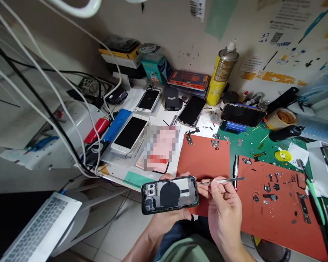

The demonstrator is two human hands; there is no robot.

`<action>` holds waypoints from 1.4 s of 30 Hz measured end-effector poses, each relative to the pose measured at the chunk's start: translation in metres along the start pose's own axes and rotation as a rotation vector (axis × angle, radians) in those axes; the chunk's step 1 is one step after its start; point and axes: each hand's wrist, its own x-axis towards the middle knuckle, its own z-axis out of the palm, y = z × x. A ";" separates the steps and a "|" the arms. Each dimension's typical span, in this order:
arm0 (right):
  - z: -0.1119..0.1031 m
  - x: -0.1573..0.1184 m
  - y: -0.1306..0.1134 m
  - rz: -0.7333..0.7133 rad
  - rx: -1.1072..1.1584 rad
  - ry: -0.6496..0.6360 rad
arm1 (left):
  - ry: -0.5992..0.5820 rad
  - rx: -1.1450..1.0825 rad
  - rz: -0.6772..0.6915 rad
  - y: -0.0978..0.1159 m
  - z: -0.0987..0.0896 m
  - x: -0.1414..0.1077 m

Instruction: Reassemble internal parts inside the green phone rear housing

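Observation:
An opened phone housing, black-rimmed with a round dark pad inside, is held tilted over the table's front edge. My left hand grips it from below and behind, with fingertips showing at its top edge. Close to the housing's right end, my right hand pinches a thin metal tool, which lies roughly level with its one end near the housing. Whether the tool touches the housing cannot be told. Behind the hands lies a red-brown mat.
A second red-brown mat at the right bears several small phone parts. A screwdriver lies between the mats. Several phones, a yellow spray can and boxes stand behind. A laptop is at lower left; white cables hang at left.

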 end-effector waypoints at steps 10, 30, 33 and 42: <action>-0.022 0.004 -0.001 0.019 -0.139 0.080 | -0.020 -0.245 -0.049 0.016 0.022 0.008; -0.022 0.002 -0.002 -0.024 -0.198 0.107 | -0.050 -0.184 0.039 0.005 0.019 0.007; -0.015 -0.001 -0.002 -0.051 -0.172 0.082 | -0.042 -0.213 0.031 0.002 0.014 0.005; 0.004 -0.010 0.004 -0.083 -0.054 0.035 | -0.019 -0.275 -0.007 -0.009 -0.009 0.000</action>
